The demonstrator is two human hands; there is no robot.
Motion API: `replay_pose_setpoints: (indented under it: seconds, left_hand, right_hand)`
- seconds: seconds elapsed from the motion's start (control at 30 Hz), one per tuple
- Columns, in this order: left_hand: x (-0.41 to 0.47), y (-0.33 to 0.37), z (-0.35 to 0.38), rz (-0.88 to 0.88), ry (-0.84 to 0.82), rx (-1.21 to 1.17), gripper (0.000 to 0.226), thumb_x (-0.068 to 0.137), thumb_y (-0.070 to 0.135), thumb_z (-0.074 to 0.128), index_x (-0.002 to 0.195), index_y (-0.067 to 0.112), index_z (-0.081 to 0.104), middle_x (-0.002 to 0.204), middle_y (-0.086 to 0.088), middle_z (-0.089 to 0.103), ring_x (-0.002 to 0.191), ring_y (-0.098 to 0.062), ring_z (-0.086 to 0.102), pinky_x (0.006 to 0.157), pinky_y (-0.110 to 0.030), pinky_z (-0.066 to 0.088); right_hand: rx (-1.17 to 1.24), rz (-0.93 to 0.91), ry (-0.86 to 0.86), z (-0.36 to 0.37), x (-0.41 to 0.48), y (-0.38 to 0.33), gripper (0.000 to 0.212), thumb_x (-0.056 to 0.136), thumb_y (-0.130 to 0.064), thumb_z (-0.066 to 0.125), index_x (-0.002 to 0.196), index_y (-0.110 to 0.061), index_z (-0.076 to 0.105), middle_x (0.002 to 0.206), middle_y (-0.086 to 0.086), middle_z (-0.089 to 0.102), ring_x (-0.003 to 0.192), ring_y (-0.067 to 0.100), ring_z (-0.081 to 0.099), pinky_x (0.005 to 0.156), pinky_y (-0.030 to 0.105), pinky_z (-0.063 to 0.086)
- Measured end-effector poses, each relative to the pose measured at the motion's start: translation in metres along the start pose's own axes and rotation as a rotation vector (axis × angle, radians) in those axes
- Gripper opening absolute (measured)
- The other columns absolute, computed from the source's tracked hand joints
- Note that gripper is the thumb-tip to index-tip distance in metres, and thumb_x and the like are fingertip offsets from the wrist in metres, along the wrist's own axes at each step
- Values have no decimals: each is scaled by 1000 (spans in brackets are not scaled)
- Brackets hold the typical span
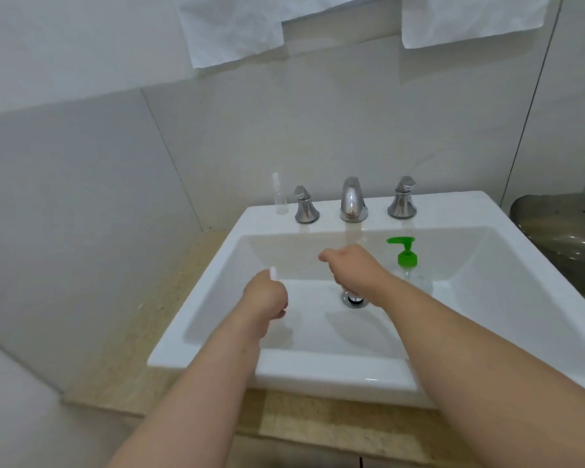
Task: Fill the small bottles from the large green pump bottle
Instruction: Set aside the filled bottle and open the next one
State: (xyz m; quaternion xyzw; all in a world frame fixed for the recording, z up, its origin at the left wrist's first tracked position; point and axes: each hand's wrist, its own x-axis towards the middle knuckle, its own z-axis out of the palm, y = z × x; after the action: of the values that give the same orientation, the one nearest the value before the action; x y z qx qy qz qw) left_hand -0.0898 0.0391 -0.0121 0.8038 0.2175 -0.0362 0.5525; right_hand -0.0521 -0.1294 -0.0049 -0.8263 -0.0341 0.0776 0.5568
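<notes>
Sink shot from above: white square ceramic sink (318, 366) set on a beige stone counter (122, 359), with both bare arms reaching in over the basin. Left hand (265, 295) is clenched round a small white cylindrical piece (273, 273) that pokes out of the top of the fist. Can't tell if it's a cap or the tip of a bottle. Right hand (352, 268) sits further in, fingers curled downward right above the chrome drain (353, 299), and honestly I can't tell whether it's gripping anything. Large clear pump bottle with the green pump head (406, 256) stands upright inside the basin at the far right, just beside the right wrist. One small clear plastic bottle (279, 197) stands on the far rim of the sink, just left of the left chrome tap handle (305, 205), with the chrome spout (352, 199) in the middle.
</notes>
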Motion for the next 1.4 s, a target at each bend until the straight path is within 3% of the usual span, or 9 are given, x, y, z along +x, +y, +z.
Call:
replay_pose_setpoints:
  seconds: [0.13, 0.23, 0.37, 0.73, 0.93, 1.07, 1.13, 1.27, 1.4]
  left_hand:
    - [-4, -3, -1, 215, -119, 50, 65, 89, -4, 67, 149, 14, 49, 96, -3, 62, 75, -19, 64, 71, -33, 59]
    - [-5, 0, 1, 327, -136, 131, 49, 86, 8, 79, 130, 17, 61, 101, 2, 74, 72, -11, 69, 61, -23, 55]
    - [-4, 3, 3, 380, -104, 90, 22, 83, 6, 82, 95, 15, 66, 94, -2, 73, 65, -12, 66, 56, -16, 47]
    - [8, 5, 6, 388, -211, -21, 19, 89, 3, 77, 96, 20, 75, 98, -8, 77, 78, -12, 76, 78, -24, 57]
    - [10, 5, 5, 381, -188, -28, 13, 92, 6, 75, 99, 16, 74, 95, -6, 73, 74, -11, 75, 61, -10, 48]
    - [9, 4, 5, 395, -195, -47, 14, 92, 6, 75, 98, 18, 75, 92, -3, 74, 78, -14, 77, 69, -16, 52]
    - [9, 4, 5, 398, -191, -46, 14, 91, 6, 75, 97, 19, 74, 91, -3, 73, 77, -14, 76, 77, -23, 54]
    - [9, 4, 5, 396, -184, -33, 15, 92, 6, 74, 95, 20, 75, 92, -2, 73, 77, -14, 76, 83, -27, 55]
    - [9, 5, 5, 390, -187, -33, 13, 92, 8, 75, 97, 21, 75, 95, -1, 74, 81, -17, 77, 88, -31, 57]
  right_hand:
    - [-32, 207, -72, -1, -1, 8, 60, 99, -67, 41, 77, -12, 49, 61, 5, 43, 43, 17, 28, 44, 19, 23]
    - [-18, 300, -79, -5, -3, 9, 72, 94, -77, 40, 94, -7, 60, 63, 4, 48, 42, 15, 34, 39, 17, 26]
    - [88, 356, -159, -6, -2, 14, 53, 100, -60, 49, 93, -8, 59, 59, 3, 50, 42, 12, 32, 41, 20, 23]
    - [539, 477, -235, -13, 10, 18, 24, 103, -24, 61, 91, -4, 61, 60, 4, 59, 46, 6, 48, 45, 16, 47]
    - [603, 413, -245, -20, 10, 18, 17, 95, 6, 62, 110, -2, 61, 115, 18, 64, 93, 28, 69, 80, 39, 60]
    - [525, 498, -284, -19, 8, 17, 35, 102, -41, 59, 113, -7, 60, 100, 18, 71, 72, 25, 69, 60, 31, 58]
    - [507, 471, -243, -18, 9, 17, 30, 107, -34, 52, 114, -5, 59, 80, 12, 69, 57, 15, 57, 49, 24, 49]
    - [567, 442, -247, -23, 6, 17, 27, 89, 3, 56, 114, -7, 59, 109, 18, 60, 75, 26, 64, 62, 33, 55]
    - [586, 486, -296, -21, 5, 16, 30, 102, -37, 59, 112, -9, 58, 104, 20, 66, 68, 27, 65, 60, 31, 55]
